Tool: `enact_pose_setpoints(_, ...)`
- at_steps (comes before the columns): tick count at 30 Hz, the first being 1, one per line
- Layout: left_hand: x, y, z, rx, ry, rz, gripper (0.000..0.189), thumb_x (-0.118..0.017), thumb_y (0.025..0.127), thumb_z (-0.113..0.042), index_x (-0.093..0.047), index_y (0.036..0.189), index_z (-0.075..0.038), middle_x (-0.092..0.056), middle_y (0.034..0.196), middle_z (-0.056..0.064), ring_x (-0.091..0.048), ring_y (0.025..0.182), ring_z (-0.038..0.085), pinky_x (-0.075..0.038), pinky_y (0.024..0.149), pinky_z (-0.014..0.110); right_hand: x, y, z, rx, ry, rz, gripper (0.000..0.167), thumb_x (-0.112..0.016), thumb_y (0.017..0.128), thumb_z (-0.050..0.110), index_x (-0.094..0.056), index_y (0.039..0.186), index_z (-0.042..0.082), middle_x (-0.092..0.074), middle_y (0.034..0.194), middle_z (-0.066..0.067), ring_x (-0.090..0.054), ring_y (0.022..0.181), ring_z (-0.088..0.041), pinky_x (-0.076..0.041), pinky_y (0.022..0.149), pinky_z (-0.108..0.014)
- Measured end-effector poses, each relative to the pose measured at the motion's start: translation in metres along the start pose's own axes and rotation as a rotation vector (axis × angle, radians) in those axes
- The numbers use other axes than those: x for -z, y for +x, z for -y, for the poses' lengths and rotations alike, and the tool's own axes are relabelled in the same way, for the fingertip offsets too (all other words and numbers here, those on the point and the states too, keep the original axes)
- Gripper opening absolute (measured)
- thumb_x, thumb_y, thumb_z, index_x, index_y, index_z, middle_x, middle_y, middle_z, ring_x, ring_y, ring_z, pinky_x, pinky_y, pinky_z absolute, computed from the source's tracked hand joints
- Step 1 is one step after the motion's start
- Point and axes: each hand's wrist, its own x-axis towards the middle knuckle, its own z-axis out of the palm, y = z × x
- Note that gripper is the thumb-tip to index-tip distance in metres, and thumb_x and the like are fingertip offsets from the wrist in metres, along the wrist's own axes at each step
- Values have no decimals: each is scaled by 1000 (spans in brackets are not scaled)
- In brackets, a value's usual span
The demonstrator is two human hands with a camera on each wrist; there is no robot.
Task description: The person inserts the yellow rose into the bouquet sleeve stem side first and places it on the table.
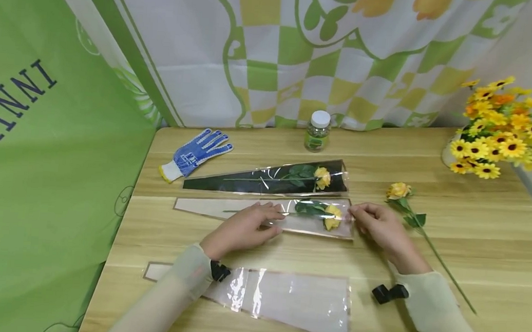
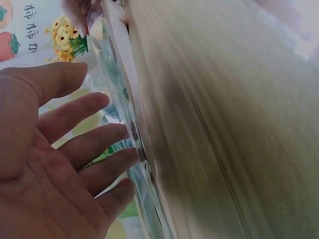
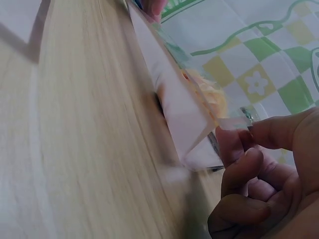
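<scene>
1. The white-backed flower sleeve point(image 1: 200, 205) lies across the tabletop point(image 1: 505, 255), its narrow end to the left and its wide end to the right; everything below is placed from it.
2. Inside the sleeve, near its wide end, is a yellow rose point(image 1: 333, 218) with green leaves, its stem running toward the narrow end under clear film.
3. The left hand point(image 1: 248, 225) rests at the middle of the sleeve, palm down, fingers extended and slightly spread, grasping nothing.
4. The right hand point(image 1: 379, 224) is at the wide end, pinching the clear film between thumb and index finger, its other fingers curled.
5. Just beyond the sleeve lies a black-backed flower sleeve point(image 1: 206, 183), holding another yellow rose point(image 1: 323, 178).
6. Farther beyond it are a blue-and-white work glove point(image 1: 197, 154), toward the left, and a clear jar point(image 1: 316, 136) with a white lid.
7. On its near side, another white-backed sleeve point(image 1: 305, 297) lies partly under the left forearm.
8. To its right lies a loose orange-yellow rose point(image 1: 399, 190) with a long stem; beyond that stands a bouquet of yellow daisy-like flowers point(image 1: 500, 128).
</scene>
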Motion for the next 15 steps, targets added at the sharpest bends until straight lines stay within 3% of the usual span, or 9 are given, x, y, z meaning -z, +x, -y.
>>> enact_pose_setpoints(4, -6, -6, -12, -54, 32, -22, 43, -59, 105, -32, -60, 140, -8, -44, 154, 13, -33, 146, 30, -18, 125, 47, 2, -4, -2, -9, -46, -40, 53, -63, 102, 40, -63, 129, -5, -61, 82, -8, -52, 68, -12, -47, 53, -22)
enact_pose_setpoints(8, -22, -21, -38, -183, 104, -1, 40, -58, 105, -30, -61, 139, -8, -48, 151, 12, -39, 143, 28, -23, 123, 47, 8, -17, -1, -29, -121, -70, 64, -59, 100, 53, -61, 136, 0, -69, 103, -14, -58, 81, -17, -53, 63, -24)
enact_pose_setpoints(11, -41, -36, -60, -315, 180, 99, 39, -56, 106, -34, -63, 138, -12, -52, 149, 8, -41, 142, 23, -25, 123, 41, 13, -34, 0, -19, -161, -80, 66, -55, 101, 56, -59, 138, 2, -69, 120, -16, -62, 94, -22, -57, 72, -25)
enact_pose_setpoints(15, -63, -54, -77, -436, 300, 249, 39, -55, 106, -38, -65, 138, -19, -50, 151, 2, -37, 144, 18, -26, 122, 35, 14, -56, -3, 61, -239, -91, 56, -55, 104, 48, -62, 136, 3, -71, 117, -13, -64, 91, -24, -57, 69, -26)
